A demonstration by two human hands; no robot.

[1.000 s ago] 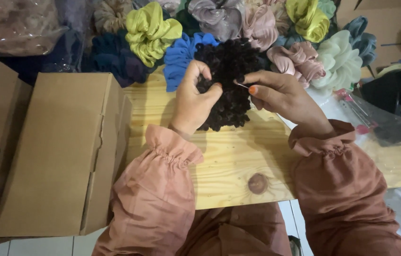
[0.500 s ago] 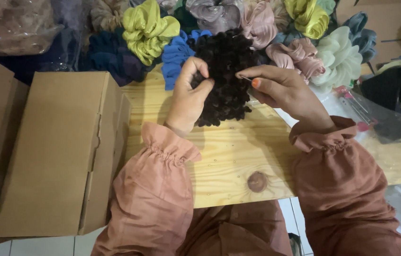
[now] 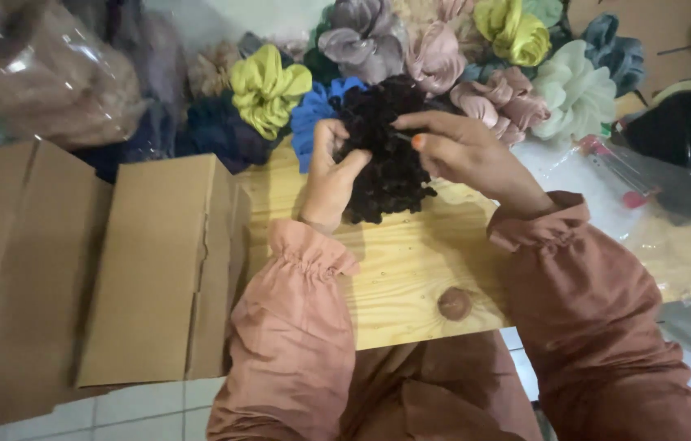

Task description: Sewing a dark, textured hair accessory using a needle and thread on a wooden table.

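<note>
Both hands hold a fluffy black scrunchie [image 3: 386,155] just above the wooden tabletop [image 3: 411,269]. The left hand [image 3: 331,175] grips its left edge with curled fingers. The right hand [image 3: 464,151] pinches its top right side. Behind it lies a heap of scrunchies: a blue one [image 3: 313,114], a yellow-green one [image 3: 268,86] and pink ones [image 3: 496,98]. A cardboard box [image 3: 157,269] sits on the left.

A plain brown carton [image 3: 153,269], long and rectangular, lies at nine o'clock. A second brown carton [image 3: 11,269] sits just beside it, at the left edge. A clear plastic bag [image 3: 43,73] bulges at ten o'clock.
</note>
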